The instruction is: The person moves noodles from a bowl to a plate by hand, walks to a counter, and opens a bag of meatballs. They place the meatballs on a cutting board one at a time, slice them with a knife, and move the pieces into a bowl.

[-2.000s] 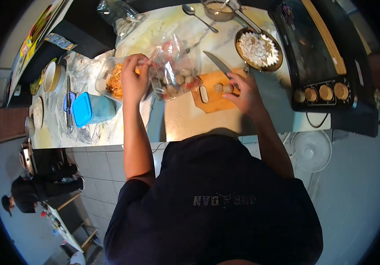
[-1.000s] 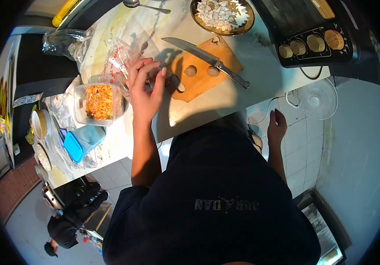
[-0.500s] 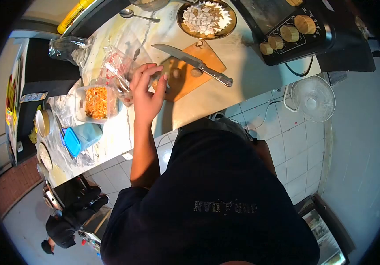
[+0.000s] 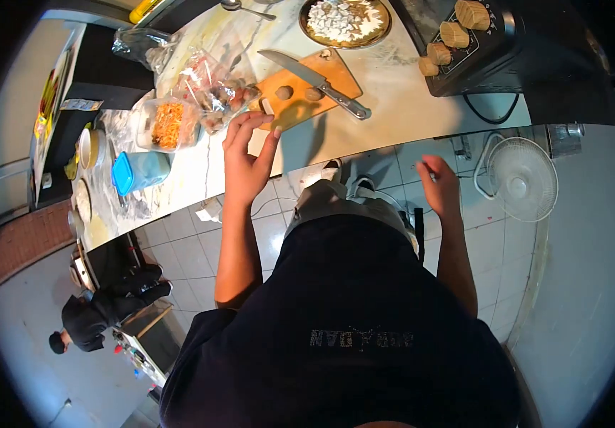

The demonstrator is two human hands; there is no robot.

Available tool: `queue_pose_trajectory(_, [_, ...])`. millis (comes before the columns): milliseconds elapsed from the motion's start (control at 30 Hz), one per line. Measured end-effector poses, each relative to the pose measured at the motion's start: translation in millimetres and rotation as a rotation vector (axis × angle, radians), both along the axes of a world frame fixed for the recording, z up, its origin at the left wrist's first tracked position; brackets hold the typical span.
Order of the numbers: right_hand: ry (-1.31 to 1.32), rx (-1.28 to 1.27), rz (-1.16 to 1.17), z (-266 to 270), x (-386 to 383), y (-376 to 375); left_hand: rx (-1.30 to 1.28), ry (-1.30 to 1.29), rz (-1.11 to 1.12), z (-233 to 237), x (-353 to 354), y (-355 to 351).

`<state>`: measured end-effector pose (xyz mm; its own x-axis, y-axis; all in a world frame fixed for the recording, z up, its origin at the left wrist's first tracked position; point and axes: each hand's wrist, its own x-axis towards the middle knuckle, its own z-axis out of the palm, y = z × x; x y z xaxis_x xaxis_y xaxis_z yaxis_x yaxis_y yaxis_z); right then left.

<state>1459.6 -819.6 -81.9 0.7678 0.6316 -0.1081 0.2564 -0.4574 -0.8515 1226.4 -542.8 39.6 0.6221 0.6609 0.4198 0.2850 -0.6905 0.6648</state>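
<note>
My left hand (image 4: 250, 157) is at the front left edge of the orange cutting board (image 4: 304, 107), fingers and thumb apart, with nothing gripped. A small pale piece lies by its fingertips. On the board are two round brown pieces (image 4: 284, 93) (image 4: 314, 93) and a large knife (image 4: 321, 85), its handle past the board's right edge. Over the floor, right of my body, my right hand (image 4: 439, 185) hangs loosely curled and empty. Left of the board sits a clear plastic bag of brownish round pieces (image 4: 225, 96).
Behind the board stands a plate of white chopped pieces (image 4: 346, 21). A tub of orange shreds (image 4: 168, 125), a blue-lidded container (image 4: 139, 171) and a spoon (image 4: 246, 9) are on the counter. Also visible: a black knobbed appliance (image 4: 479, 50), a fan (image 4: 521, 178), another person (image 4: 93, 317).
My right hand has come into view over the floor. My left hand has shifted toward the board's front edge, uncovering the round pieces. The camera view has shifted.
</note>
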Motion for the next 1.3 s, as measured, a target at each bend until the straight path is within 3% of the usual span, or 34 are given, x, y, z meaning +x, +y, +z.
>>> queue_pose_trajectory(100, [-0.019,0.23,0.128,13,-2,66,-0.051,0.026,0.047,-2,-14,-4])
queue_pose_trajectory(200, [-0.095,0.166,0.223,29,-8,125,-0.14,0.039,0.087,-1,-23,-4])
queue_pose_trajectory(267, [-0.379,0.131,0.284,22,-12,157,-0.149,-0.002,0.09,-2,-26,0])
queue_pose_trajectory(300, [-0.387,0.133,0.285,24,-15,168,-0.172,0.0,0.078,-2,-29,3])
queue_pose_trajectory(367, [-0.466,-0.22,0.303,28,-20,187,-0.202,-0.009,0.075,-2,-34,10])
queue_pose_trajectory(467, [-0.405,-0.39,0.328,46,-25,205,-0.286,-0.001,0.03,-6,-48,26])
queue_pose_trajectory(567, [-0.39,-0.496,0.417,50,-25,213,-0.318,0.014,0.007,-10,-57,41])
queue_pose_trajectory(633, [-0.443,-0.469,0.386,44,-28,214,-0.241,0.025,-0.04,-16,-61,53])
queue_pose_trajectory(800, [-0.509,-0.545,0.345,65,-30,212,-0.343,0.019,-0.142,-24,-63,80])
queue_pose_trajectory(867, [-0.321,-0.515,0.285,78,-36,211,-0.286,0.019,-0.166,-27,-61,88])
queue_pose_trajectory(1000, [-0.321,-0.506,0.268,67,-35,195,-0.448,0.059,-0.194,-38,-52,98])
queue_pose_trajectory(1167, [-0.282,-0.342,0.181,64,-42,174,-0.391,0.007,-0.256,-36,-31,103])
queue_pose_trajectory(1300, [-0.336,-0.457,0.228,53,-38,164,-0.318,-0.016,-0.192,-31,-16,101])
